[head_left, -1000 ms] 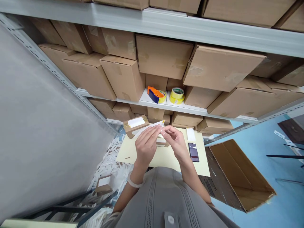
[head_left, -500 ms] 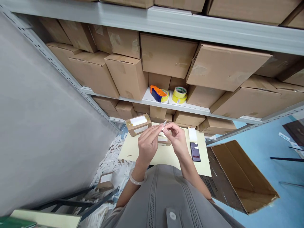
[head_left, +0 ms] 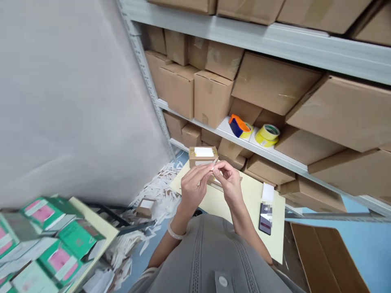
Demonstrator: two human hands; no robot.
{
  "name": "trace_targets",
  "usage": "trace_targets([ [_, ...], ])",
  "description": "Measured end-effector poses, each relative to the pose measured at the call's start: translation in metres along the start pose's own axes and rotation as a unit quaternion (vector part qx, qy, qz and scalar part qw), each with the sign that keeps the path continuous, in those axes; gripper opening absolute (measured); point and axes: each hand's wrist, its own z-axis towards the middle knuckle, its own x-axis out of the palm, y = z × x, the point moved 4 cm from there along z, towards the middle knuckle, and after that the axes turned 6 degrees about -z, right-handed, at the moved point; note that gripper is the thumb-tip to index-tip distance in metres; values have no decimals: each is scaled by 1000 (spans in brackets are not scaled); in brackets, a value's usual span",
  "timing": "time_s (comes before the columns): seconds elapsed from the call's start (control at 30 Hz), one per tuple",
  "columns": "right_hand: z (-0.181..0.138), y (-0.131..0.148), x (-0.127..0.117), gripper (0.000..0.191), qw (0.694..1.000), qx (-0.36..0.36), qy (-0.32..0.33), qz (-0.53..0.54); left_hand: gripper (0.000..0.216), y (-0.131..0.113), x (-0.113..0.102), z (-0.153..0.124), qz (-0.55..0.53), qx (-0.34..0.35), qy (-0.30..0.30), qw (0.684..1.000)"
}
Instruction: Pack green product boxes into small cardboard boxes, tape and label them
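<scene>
A pale yellow rectangular tabletop [head_left: 244, 203] stood against grey metal shelving [head_left: 275, 40] packed with brown cardboard cartons. Above the near edge, the left hand [head_left: 194, 187] and right hand [head_left: 230, 185] met, the fingertips of both pinching a thin white paper strip [head_left: 214, 163] whose long axis pointed up and away to the right; most of it was hidden by the fingers. A black smartphone [head_left: 265, 213] lay to the right. Behind the hands sat a small brown cardboard box with a white label [head_left: 203, 156]. Farther back, 2 yellow tape rolls [head_left: 267, 135] rested on the shelf. Green-and-pink packets [head_left: 45, 240] were blurred at lower left.
</scene>
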Motion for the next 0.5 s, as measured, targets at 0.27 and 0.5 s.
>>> trace_targets([
  [0.27,1,-1,67,16,991,-27,133,-7,16,-3,-63,-20,67,-89,-111,988],
  [0.5,-10,4,128,14,970,-54,236,-6,15,1,-117,-47,129,-226,-221,940],
])
